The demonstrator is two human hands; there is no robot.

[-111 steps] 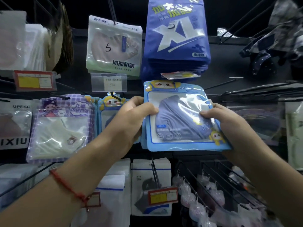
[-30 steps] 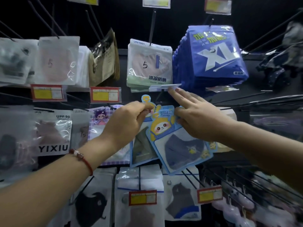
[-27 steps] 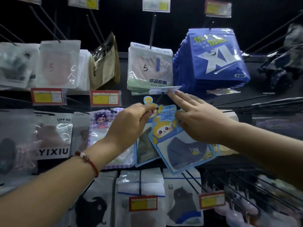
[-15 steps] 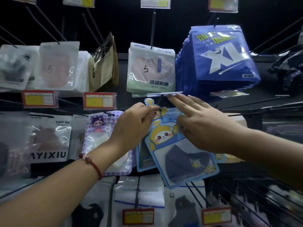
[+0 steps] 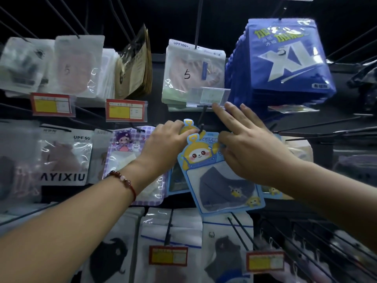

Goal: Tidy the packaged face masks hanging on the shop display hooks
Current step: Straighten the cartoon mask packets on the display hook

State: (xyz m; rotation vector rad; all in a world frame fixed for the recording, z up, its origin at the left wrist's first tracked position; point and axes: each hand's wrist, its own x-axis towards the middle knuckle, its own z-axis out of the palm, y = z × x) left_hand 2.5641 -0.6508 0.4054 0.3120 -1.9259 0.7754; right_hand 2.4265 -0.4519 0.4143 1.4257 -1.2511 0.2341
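A light-blue cartoon mask pack (image 5: 220,180) with a dark mask inside hangs tilted at the tip of a black display hook (image 5: 202,127). My left hand (image 5: 165,146) pinches the yellow-and-blue top tab of a pack just left of the hook tip. My right hand (image 5: 244,146) grips the tilted pack's top right edge between thumb and bent fingers, with the index and middle fingers stretched up toward a clear price-tag holder (image 5: 208,97). More blue packs (image 5: 177,180) hang behind it, mostly hidden.
A purple checked cartoon pack (image 5: 130,148) hangs left of my left hand. Above are a pale UPF100+ pack (image 5: 193,72) and a thick stack of blue XL packs (image 5: 283,58). White packs with red-and-yellow price tags (image 5: 168,258) hang below. Bare hooks (image 5: 326,127) jut out at right.
The view has moved closer. The clear price-tag holder has flipped up from edge-on to facing me. Both hands stay at the pack's top by the hook tip.
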